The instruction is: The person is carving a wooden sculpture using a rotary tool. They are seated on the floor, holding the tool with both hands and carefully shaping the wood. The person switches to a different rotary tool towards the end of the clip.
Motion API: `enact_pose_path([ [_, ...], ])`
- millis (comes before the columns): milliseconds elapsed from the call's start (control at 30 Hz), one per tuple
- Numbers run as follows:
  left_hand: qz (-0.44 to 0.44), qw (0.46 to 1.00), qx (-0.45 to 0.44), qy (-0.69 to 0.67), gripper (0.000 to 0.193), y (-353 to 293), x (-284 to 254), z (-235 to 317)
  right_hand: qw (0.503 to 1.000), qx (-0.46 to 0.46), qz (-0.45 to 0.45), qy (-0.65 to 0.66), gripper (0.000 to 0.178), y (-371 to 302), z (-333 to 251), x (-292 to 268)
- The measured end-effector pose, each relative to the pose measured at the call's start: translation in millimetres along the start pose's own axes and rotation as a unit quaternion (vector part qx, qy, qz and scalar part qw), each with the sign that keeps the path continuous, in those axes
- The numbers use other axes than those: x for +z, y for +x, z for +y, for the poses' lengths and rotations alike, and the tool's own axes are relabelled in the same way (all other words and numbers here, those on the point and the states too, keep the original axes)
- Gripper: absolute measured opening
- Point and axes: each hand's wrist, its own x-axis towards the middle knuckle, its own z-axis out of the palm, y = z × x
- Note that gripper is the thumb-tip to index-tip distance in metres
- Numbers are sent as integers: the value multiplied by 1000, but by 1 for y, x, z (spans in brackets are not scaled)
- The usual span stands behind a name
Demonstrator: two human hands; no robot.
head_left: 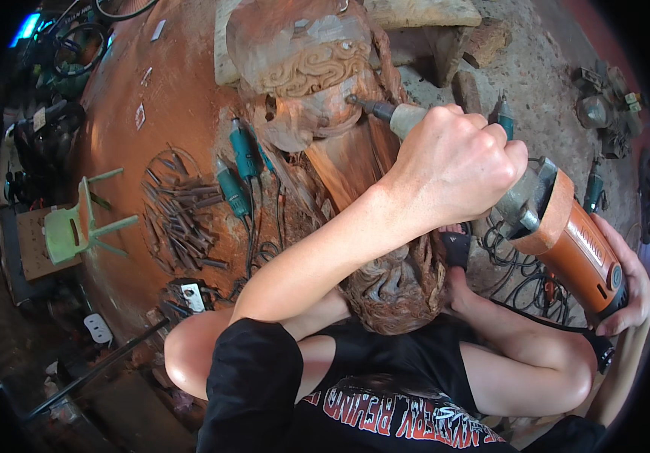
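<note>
An orange electric carving grinder [585, 245] lies across my front, its narrow end pointing up and left. My left hand [457, 162] is wrapped in a fist round its front part, just behind the pale collar. At the tail end my right hand [630, 294] cups the orange housing. The dark bit [362, 104] meets, or nearly meets, a brown wood carving [317, 68] with curling relief; actual contact is hard to make out. The carving runs down to a rough root-like end [393, 294] between my legs. My left forearm covers part of it.
Left of the carving lie teal grinders [233, 189] with dark cords and a heap of loose chisels [185, 215]. A pale green plastic stool [68, 230] is tipped over farther left. Tangled cables [502, 260] and another teal tool [594, 185] lie on the right.
</note>
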Motion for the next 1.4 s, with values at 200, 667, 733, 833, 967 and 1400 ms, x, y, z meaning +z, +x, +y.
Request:
enact_pose_path([
  [200, 26, 999, 30, -6, 13, -4, -9, 4, 999, -16, 41, 9, 141, -37, 1, 37],
  [667, 58, 997, 42, -5, 11, -12, -5, -7, 993, 19, 116, -7, 138, -37, -15, 77],
  [733, 59, 997, 39, -6, 12, -13, -6, -5, 992, 17, 121, -11, 138, -38, -16, 79],
  [833, 67, 997, 37, -12, 12, -14, -7, -3, 992, 16, 128, -14, 138, -38, -16, 79],
  [967, 70, 997, 36, -11, 12, -16, -8, 0, 991, 15, 134, -17, 138, -39, -14, 83],
  [1400, 62, 997, 29, -23, 13, -22, -14, 9, 986, 17, 163, -23, 138, -51, -16, 99],
])
